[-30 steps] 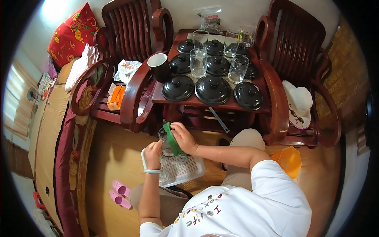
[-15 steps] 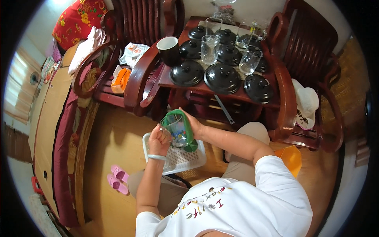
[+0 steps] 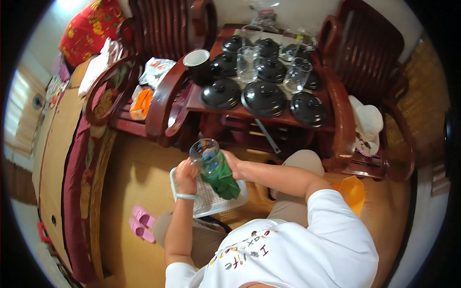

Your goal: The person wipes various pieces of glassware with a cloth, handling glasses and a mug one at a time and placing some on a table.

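A clear glass cup (image 3: pixel 203 150) with small coloured prints is held between my hands, its rim tilted up and away from me. My left hand (image 3: pixel 186 174) is closed on the cup's left side. On the other side, my right hand (image 3: pixel 232 164) presses a green cloth (image 3: pixel 224 182) against the glass, and the loose end hangs down toward me. My right fingertips are partly hidden behind cup and cloth. Below them, between my knees, stands a white plastic basket (image 3: pixel 204 210) with holes in its bottom; my hands and the cloth cover part of it.
Ahead, a dark red wooden table (image 3: pixel 201 102) carries several black lids (image 3: pixel 263 98), clear glasses (image 3: pixel 247 65) and a black pot (image 3: pixel 198 69) at its left. Wooden armchairs (image 3: pixel 367 48) flank it. Pink slippers (image 3: pixel 142 224) lie on the floor, and an orange container (image 3: pixel 350 193) stands right.
The green cloth has shifted from around the cup's rim to its lower right side, its end now hanging down. The cup has turned more upright, rim exposed. The view has shifted slightly.
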